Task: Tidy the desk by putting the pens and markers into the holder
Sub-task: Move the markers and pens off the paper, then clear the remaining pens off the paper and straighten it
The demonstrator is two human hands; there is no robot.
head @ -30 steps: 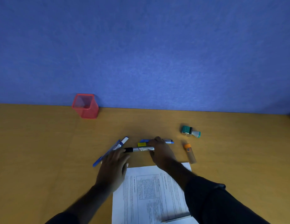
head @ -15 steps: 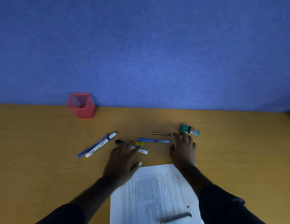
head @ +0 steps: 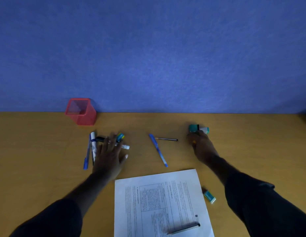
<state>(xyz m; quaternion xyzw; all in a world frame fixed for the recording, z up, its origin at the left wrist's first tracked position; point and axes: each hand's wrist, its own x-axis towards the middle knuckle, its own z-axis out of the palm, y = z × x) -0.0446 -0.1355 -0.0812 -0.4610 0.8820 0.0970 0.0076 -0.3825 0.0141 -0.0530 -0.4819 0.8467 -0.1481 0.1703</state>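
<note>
Spanning mid-frame, bare desk [head: 38, 151] is seen; left hand [head: 108, 156] is spread flat over markers [head: 99, 139], right hand [head: 202, 147] grip cannot be told; one holder [head: 80, 111] upper left.

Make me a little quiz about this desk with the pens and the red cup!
1. True or false: the red holder already has pens in it.
2. What lies on the printed sheet: A) a dark pen, B) a blue pen, C) an eraser?
3. Fill in: the left hand lies flat over a black ____.

Key
1. False. It looks empty.
2. A. The dark pen lies on the sheet's near corner; the blue pen is on the bare desk beside a thin pencil.
3. Marker. The right hand is down by the teal stamp.
</note>
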